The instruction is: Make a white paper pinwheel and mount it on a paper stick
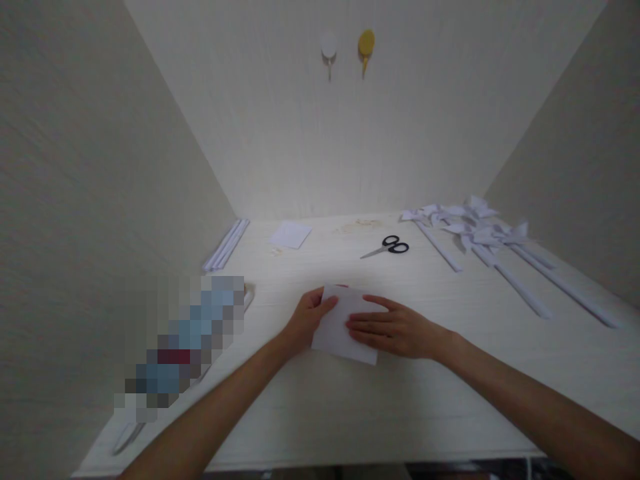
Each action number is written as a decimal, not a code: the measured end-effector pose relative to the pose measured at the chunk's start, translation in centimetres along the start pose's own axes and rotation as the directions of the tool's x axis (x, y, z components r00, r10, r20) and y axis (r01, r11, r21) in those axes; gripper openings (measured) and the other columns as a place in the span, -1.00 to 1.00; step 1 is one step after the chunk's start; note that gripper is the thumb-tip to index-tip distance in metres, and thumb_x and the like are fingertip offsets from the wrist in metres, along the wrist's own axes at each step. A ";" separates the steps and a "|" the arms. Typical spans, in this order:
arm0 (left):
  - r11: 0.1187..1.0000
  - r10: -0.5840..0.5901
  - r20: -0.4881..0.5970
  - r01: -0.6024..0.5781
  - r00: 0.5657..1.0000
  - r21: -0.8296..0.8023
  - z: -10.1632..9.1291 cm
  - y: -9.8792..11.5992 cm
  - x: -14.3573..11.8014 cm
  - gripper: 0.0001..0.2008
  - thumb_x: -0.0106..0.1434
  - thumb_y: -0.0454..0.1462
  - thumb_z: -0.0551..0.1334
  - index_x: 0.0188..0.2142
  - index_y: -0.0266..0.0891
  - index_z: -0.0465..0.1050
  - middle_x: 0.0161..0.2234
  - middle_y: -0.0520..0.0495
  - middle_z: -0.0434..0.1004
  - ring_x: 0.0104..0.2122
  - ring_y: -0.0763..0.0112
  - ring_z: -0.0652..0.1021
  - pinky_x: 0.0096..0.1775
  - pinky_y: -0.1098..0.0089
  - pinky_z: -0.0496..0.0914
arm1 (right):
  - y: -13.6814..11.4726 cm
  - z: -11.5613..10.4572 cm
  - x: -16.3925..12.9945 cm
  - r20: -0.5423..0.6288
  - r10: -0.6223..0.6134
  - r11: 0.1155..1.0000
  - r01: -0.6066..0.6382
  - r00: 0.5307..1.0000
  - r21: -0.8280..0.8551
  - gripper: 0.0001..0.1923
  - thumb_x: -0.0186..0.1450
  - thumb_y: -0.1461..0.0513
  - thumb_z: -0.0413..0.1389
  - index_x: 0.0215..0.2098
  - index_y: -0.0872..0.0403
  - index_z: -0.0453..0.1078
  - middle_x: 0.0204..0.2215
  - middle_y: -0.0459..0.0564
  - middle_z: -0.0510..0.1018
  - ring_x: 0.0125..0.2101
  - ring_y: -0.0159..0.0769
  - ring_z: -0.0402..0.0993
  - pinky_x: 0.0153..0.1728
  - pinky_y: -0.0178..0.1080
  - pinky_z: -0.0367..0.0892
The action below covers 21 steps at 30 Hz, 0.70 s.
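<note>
A square sheet of white paper (335, 330) is in front of me, a little above the table. My left hand (304, 321) grips its left edge, thumb on top and the other fingers mostly hidden beneath. Across the right part of the sheet lies my right hand (397, 328), fingers stretched out and flat on the paper. Beyond the hands, black-handled scissors (387, 247) lie with their blades pointing left. Another white square sheet (291, 235) rests toward the back of the table.
Several white paper pinwheels on rolled sticks (523, 290) are piled at the right. Rolled paper sticks (227, 245) lie by the left wall. A pixelated item (185, 340) sits nearer on the left. Two hooks, one white (329, 47) and one yellow (367, 43), are on the back wall.
</note>
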State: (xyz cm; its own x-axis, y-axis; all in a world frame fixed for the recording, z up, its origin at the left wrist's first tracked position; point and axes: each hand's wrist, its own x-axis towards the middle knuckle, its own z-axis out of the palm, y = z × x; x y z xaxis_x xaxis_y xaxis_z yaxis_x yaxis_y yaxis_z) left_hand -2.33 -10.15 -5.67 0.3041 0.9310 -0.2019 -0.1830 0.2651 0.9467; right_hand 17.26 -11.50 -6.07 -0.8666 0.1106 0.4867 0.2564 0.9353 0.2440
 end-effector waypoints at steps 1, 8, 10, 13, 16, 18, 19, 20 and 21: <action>1.000 0.010 0.006 -0.010 1.000 -0.017 -0.1 0.0 0.1 -0.66 -0.07 -0.21 0.28 -0.28 -0.33 0.42 -0.44 -0.06 0.50 -0.49 0.45 0.44 -0.41 0.44 0.29 | 0.0 0.0 0.0 -0.003 0.004 1.000 -0.004 1.000 0.013 -0.75 0.27 0.37 -0.11 -0.15 0.14 0.32 -0.18 -0.03 0.50 -0.14 -0.38 0.39 0.11 -0.06 0.00; 0.998 0.046 0.043 -0.047 0.998 0.035 -0.1 -0.1 0.1 -0.64 0.02 -0.17 0.22 -0.20 -0.35 0.42 -0.28 -0.16 0.51 -0.33 0.36 0.47 -0.24 0.37 0.29 | -0.2 0.5 0.0 -0.056 0.162 0.953 -0.141 0.985 0.266 -0.79 0.27 0.33 -0.10 -0.21 0.12 0.34 -0.27 -0.01 0.55 -0.26 -0.41 0.47 -0.01 -0.18 0.21; 0.995 0.044 0.068 -0.050 0.997 0.091 0.2 -0.1 -0.1 -0.63 0.04 -0.17 0.20 -0.18 -0.35 0.41 -0.27 -0.18 0.51 -0.32 0.33 0.47 -0.23 0.35 0.29 | -0.4 0.6 0.0 -0.080 0.296 0.896 -0.247 0.952 0.369 -0.83 0.26 0.29 -0.06 -0.23 0.09 0.34 -0.35 -0.05 0.57 -0.37 -0.44 0.50 -0.06 -0.24 0.26; 0.976 0.064 0.103 -0.084 0.993 0.200 0.6 0.0 -0.3 -0.64 0.08 -0.17 0.16 -0.18 -0.34 0.41 -0.24 -0.17 0.50 -0.29 0.32 0.47 -0.22 0.34 0.29 | -0.7 0.5 0.3 -0.070 0.468 0.794 -0.385 0.881 0.471 -0.85 0.23 0.25 0.00 -0.24 0.06 0.34 -0.43 -0.07 0.57 -0.44 -0.43 0.48 -0.14 -0.26 0.30; 0.953 0.101 0.126 -0.132 0.987 0.273 0.8 -0.1 -0.4 -0.66 0.10 -0.17 0.14 -0.18 -0.31 0.42 -0.23 -0.14 0.50 -0.26 0.32 0.45 -0.18 0.33 0.26 | -1.0 0.1 0.8 -0.054 0.554 0.732 -0.456 0.830 0.507 -0.87 0.23 0.26 -0.02 -0.31 0.08 0.35 -0.41 -0.02 0.53 -0.35 -0.37 0.43 -0.23 -0.25 0.31; 0.947 0.112 0.128 -0.145 0.985 0.288 0.9 -0.2 -0.5 -0.66 0.10 -0.17 0.13 -0.17 -0.30 0.43 -0.24 -0.12 0.50 -0.27 0.33 0.45 -0.18 0.33 0.25 | -1.1 0.0 1.0 -0.045 0.621 0.690 -0.519 0.782 0.505 -0.87 0.23 0.25 -0.02 -0.41 0.09 0.35 -0.39 0.01 0.47 -0.33 -0.35 0.38 -0.28 -0.24 0.30; 0.948 0.113 0.130 -0.146 0.985 0.284 1.0 -0.3 -0.5 -0.67 0.10 -0.17 0.13 -0.17 -0.30 0.43 -0.25 -0.11 0.50 -0.28 0.34 0.44 -0.19 0.34 0.25 | -1.1 0.0 1.1 -0.039 0.656 0.666 -0.554 0.754 0.500 -0.86 0.21 0.24 0.00 -0.45 0.09 0.35 -0.39 0.01 0.43 -0.34 -0.34 0.35 -0.31 -0.24 0.30; 0.951 0.111 0.133 -0.144 0.985 0.275 1.1 -0.4 -0.5 -0.67 0.10 -0.18 0.13 -0.17 -0.29 0.43 -0.26 -0.11 0.51 -0.30 0.35 0.44 -0.21 0.35 0.26 | -1.2 0.0 1.2 -0.035 0.688 0.642 -0.586 0.724 0.495 -0.86 0.20 0.23 0.02 -0.48 0.08 0.35 -0.39 0.01 0.39 -0.35 -0.34 0.33 -0.32 -0.23 0.29; 0.955 0.105 0.138 -0.139 0.985 0.261 1.2 -0.4 -0.6 -0.67 0.10 -0.18 0.13 -0.17 -0.29 0.43 -0.27 -0.11 0.51 -0.32 0.36 0.44 -0.23 0.37 0.26 | -1.2 0.0 1.3 -0.032 0.716 0.618 -0.613 0.697 0.492 -0.86 0.19 0.22 0.03 -0.49 0.08 0.35 -0.39 0.00 0.35 -0.36 -0.34 0.31 -0.34 -0.23 0.28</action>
State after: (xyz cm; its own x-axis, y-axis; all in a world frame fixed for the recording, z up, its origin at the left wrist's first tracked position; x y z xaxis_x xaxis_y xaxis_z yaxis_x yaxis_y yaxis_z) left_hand -1.34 -11.08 -5.66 0.4094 0.9101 -0.0645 0.0270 0.0586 0.9979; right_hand 15.84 -12.46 -5.74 -0.4067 0.7362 0.5409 0.4788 0.6760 -0.5602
